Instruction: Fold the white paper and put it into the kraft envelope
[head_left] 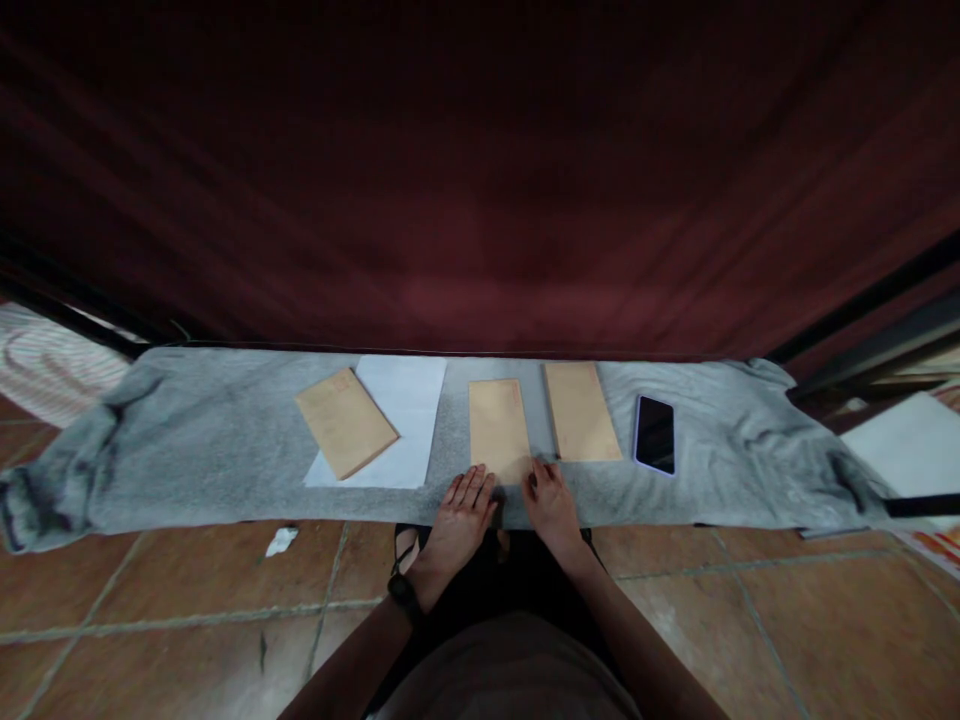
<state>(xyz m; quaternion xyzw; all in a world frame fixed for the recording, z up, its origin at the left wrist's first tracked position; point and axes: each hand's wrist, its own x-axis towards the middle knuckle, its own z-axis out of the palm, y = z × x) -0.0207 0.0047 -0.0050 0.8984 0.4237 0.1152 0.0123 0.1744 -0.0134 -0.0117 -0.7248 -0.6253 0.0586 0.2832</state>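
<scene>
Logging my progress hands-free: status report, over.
Both open: left hand, right hand at near edge of middle envelope. It lies flat on grey cloth. Off to sides: left envelope, right envelope, phone.

Both hands, the left hand [459, 512] and right hand [551, 503], lie flat touching the near edge of the middle envelope [498, 428] on the grey cloth [210, 440], phone [655, 433] far right.
</scene>
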